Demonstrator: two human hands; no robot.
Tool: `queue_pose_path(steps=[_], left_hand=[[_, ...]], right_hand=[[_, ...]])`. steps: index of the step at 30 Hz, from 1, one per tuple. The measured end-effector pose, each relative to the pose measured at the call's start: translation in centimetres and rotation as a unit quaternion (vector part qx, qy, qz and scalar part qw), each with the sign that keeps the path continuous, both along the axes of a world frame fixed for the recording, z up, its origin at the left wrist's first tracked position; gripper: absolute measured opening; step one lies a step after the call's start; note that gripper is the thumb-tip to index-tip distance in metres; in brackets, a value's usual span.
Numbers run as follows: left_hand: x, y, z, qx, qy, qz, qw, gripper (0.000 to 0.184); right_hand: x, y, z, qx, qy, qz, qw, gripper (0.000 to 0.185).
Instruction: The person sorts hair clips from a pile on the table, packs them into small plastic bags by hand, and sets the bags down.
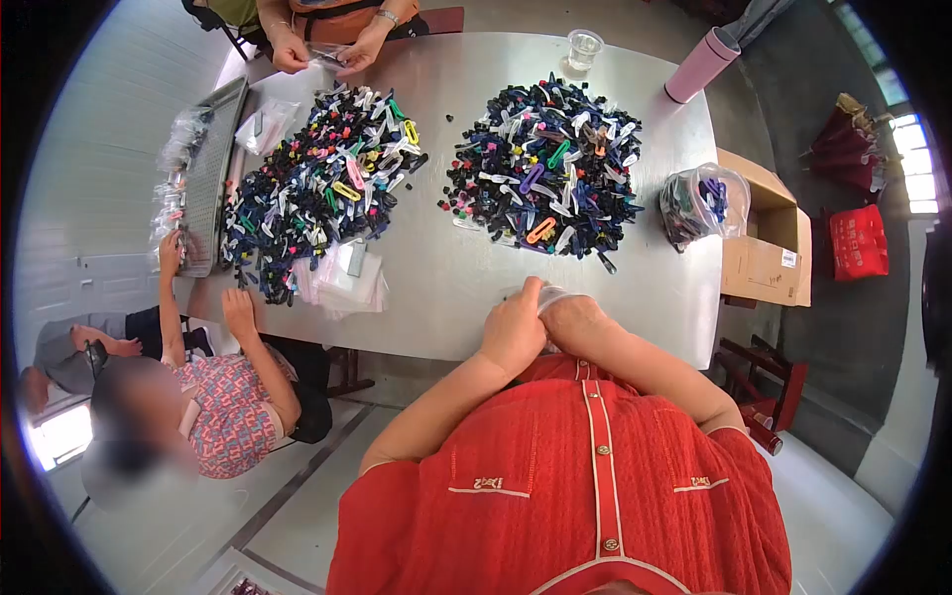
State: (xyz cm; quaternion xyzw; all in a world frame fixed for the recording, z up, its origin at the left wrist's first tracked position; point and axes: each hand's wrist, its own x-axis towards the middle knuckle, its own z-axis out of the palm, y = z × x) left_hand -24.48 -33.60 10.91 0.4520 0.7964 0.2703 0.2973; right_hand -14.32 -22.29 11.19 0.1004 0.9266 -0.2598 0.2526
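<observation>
Both of my hands are together at the table's near edge, closed around a small clear plastic bag. My left hand pinches it from the left, and my right hand has its fingers curled against it. Most of the bag is hidden by the fingers, and its contents cannot be made out. Just beyond my hands lies a large pile of hair clips, mostly black and dark blue, with white, green, purple and orange ones among them.
Another clip pile lies left, with empty-looking bags beside it. A clear bag of clips, a cardboard box, a pink bottle and a glass stand right and back. Two co-workers' hands are at the table.
</observation>
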Motion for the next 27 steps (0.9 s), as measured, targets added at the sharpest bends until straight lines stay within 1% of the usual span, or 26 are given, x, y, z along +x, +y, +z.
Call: queue_pose_path(steps=[1,2,4,5,7,8,10,13,14,16,17,19,20,21,23,24,26,27], left_hand=[[-0.3,0.2,0.1,0.004,-0.020,0.016,1.000,0.040],[-0.6,0.2,0.2,0.004,-0.020,0.017,1.000,0.040],[-1.3,-0.1,0.2,0.011,-0.032,0.040,0.999,0.039],[-1.6,-0.2,0.0,0.010,-0.034,0.041,0.999,0.039],[-2.1,-0.4,-1.0,0.064,-0.005,0.050,0.997,0.038],[-2.3,-0.4,-1.7,0.064,-0.008,0.050,0.997,0.038],[-2.9,-0.2,-2.6,0.034,0.014,0.041,0.998,0.038],[-4.0,-0.1,-2.5,0.028,0.021,0.022,0.999,0.035],[-4.6,-0.1,-2.0,0.026,0.018,0.021,0.999,0.035],[-6.3,0.0,-0.2,-0.002,-0.034,0.029,0.999,0.033],[-7.5,-0.1,-0.9,-0.001,-0.036,0.026,0.999,0.033],[-9.9,0.3,-3.6,0.054,-0.003,0.113,0.992,0.033],[-10.5,1.1,-4.9,0.079,-0.007,0.141,0.987,0.027],[-10.7,2.0,-6.0,0.081,-0.011,0.136,0.987,0.027],[-10.9,3.7,-8.0,0.116,0.061,0.090,0.987,0.021],[-11.0,4.3,-9.1,0.118,0.057,0.088,0.987,0.021],[-10.9,4.9,-10.6,0.076,0.106,0.062,0.989,0.015],[-10.9,4.9,-10.5,0.075,0.106,0.063,0.990,0.015]], right_hand=[[-0.2,0.1,0.1,-0.015,0.025,-0.019,0.999,0.016],[0.2,0.0,-0.2,-0.014,0.025,-0.018,0.999,0.016],[1.3,-0.3,-0.7,0.018,0.162,-0.025,0.986,0.015],[1.7,-0.1,-0.7,0.017,0.160,-0.024,0.987,0.015],[1.9,0.2,0.9,0.063,0.186,0.072,0.978,0.012],[2.2,0.2,0.4,0.063,0.183,0.071,0.979,0.012],[2.2,0.0,-0.4,0.092,0.065,0.089,0.990,0.013],[1.4,0.0,0.9,0.063,0.046,0.083,0.993,0.014],[1.5,0.0,0.5,0.062,0.043,0.082,0.994,0.014],[1.5,-0.2,-0.3,0.047,0.173,0.000,0.984,0.019],[1.6,-0.3,-0.2,0.048,0.171,-0.003,0.984,0.019],[1.3,-0.5,1.7,-0.006,0.269,-0.071,0.960,0.034],[1.3,-0.5,1.7,-0.003,0.266,-0.076,0.961,0.034],[1.5,-0.6,1.8,0.000,0.269,-0.091,0.959,0.031],[2.0,-0.6,1.6,0.007,0.270,-0.109,0.957,0.028],[2.3,-0.6,1.0,0.014,0.246,-0.112,0.963,0.029],[3.1,-0.6,0.8,0.021,0.219,-0.113,0.969,0.030],[3.4,-0.6,0.8,0.054,0.277,-0.137,0.949,0.033]])
